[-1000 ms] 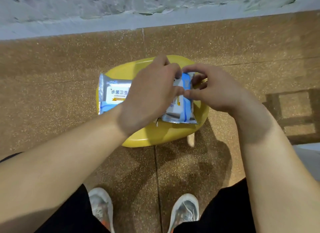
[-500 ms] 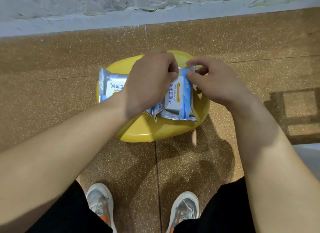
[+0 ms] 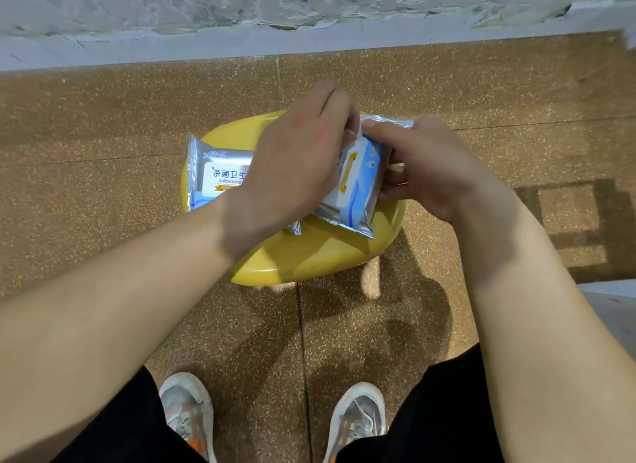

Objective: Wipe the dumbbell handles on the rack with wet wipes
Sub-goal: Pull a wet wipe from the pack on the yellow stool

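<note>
Two silver-and-blue wet wipe packs are over a yellow stool [image 3: 309, 256]. One pack [image 3: 216, 173] lies flat on the stool's left side, partly hidden by my left wrist. The other pack [image 3: 358, 187] is lifted and tilted above the stool's right side. My right hand [image 3: 433, 173] grips that pack from the right, thumb on its top edge. My left hand [image 3: 296, 166] pinches at its top near the flap; the fingertips are hidden. No dumbbells or rack are in view.
The stool stands on brown speckled floor tiles close to a rough grey wall [image 3: 309, 11]. My two feet in grey shoes [image 3: 187, 411] are just in front of the stool. A pale object's corner [image 3: 616, 311] shows at the right edge.
The right-hand pack has been lifted off the stool and tilted up between both hands. The other pack stays flat on the stool.
</note>
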### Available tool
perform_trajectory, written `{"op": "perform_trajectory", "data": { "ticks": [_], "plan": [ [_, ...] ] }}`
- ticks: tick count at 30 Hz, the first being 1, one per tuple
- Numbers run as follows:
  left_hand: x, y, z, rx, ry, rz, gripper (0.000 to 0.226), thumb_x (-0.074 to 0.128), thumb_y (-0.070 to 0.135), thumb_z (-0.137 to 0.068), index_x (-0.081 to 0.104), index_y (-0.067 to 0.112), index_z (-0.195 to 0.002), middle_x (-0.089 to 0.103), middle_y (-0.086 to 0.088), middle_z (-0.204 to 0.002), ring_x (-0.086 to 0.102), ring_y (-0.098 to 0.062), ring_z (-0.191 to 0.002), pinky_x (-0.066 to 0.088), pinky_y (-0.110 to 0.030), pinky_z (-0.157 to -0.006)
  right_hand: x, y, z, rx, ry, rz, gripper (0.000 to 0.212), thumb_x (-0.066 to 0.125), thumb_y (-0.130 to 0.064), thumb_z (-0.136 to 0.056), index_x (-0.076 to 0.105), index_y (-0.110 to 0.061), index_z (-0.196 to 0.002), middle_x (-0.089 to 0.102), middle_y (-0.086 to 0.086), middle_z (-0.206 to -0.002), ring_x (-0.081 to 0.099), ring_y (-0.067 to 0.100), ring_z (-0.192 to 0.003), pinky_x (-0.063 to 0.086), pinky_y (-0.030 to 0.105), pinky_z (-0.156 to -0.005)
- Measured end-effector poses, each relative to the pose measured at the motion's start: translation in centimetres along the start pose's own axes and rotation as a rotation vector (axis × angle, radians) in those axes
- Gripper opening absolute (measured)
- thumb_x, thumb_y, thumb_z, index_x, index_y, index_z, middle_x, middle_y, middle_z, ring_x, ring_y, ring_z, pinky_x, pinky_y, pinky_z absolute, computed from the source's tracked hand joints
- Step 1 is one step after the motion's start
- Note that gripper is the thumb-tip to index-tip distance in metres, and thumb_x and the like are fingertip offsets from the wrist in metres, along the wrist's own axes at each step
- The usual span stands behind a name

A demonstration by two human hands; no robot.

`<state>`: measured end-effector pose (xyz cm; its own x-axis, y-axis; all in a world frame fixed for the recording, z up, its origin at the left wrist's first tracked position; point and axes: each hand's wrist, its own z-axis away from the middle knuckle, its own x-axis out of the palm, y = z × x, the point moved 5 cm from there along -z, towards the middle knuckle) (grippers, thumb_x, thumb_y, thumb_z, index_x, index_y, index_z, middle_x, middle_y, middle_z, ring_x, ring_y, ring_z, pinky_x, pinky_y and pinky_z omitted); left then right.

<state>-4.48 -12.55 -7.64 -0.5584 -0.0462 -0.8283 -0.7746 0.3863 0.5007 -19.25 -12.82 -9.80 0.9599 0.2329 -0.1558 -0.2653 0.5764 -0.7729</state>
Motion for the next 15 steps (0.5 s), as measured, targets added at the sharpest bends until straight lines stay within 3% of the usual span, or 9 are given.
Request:
{"op": "perform_trajectory", "data": {
  "ticks": [2,6,9,12,15],
  "plan": [
    [-0.5,0.4,0.1,0.017,0.042,0.029,0.013,0.044,0.012,-0.089,0.056,0.011,-0.093,0.055,-0.009,-0.099,0.045,-0.022,-0.078,0.035,-0.039,-0.059,-0.1,-0.5,0.3,-0.026,0.028,-0.010,0.017,0.066,-0.030,-0.095,0.071,-0.014,-0.094,0.073,0.006,-0.081,0.070,0.025,-0.073,0.056,0.040,-0.068],
    [-2.1,1.8,-0.4,0.117,0.175,0.094,0.014,0.046,0.000,-0.087,0.059,0.000,-0.088,0.057,-0.017,-0.093,0.049,-0.030,-0.079,0.039,-0.039,-0.064,-0.7,-2.3,0.8,-0.244,0.244,-0.011,0.028,0.065,-0.028,-0.090,0.063,-0.002,-0.081,0.063,0.010,-0.073,0.063,0.025,-0.066,0.055,0.047,-0.061],
    [-3.3,2.7,-0.8,0.206,0.263,0.055,0.013,0.047,-0.004,-0.085,0.060,-0.002,-0.083,0.060,-0.020,-0.091,0.049,-0.033,-0.079,0.038,-0.039,-0.069,-0.5,-3.4,1.6,-0.376,0.360,-0.016,0.036,0.061,-0.028,-0.090,0.055,-0.011,-0.059,0.051,0.005,-0.061,0.047,0.021,-0.059,0.042,0.048,-0.054],
    [-3.8,3.0,-0.8,0.259,0.296,0.049,0.016,0.046,-0.006,-0.087,0.061,-0.001,-0.083,0.062,-0.020,-0.093,0.043,-0.028,-0.085,0.037,-0.037,-0.072,-0.2,-3.9,2.3,-0.385,0.435,-0.011,0.051,0.058,-0.019,-0.091,0.053,-0.031,-0.042,0.042,-0.016,-0.048,0.038,0.011,-0.053,0.033,0.033,-0.054],
    [-4.2,2.7,-0.6,0.277,0.315,0.059,0.016,0.048,-0.008,-0.087,0.061,-0.001,-0.084,0.062,-0.020,-0.094,0.041,-0.026,-0.088,0.036,-0.033,-0.074,0.2,-4.1,2.4,-0.377,0.486,-0.009,0.042,0.055,-0.017,-0.086,0.041,-0.015,-0.046,0.034,-0.005,-0.051,0.031,0.017,-0.055,0.027,0.038,-0.054]
  ]
}}
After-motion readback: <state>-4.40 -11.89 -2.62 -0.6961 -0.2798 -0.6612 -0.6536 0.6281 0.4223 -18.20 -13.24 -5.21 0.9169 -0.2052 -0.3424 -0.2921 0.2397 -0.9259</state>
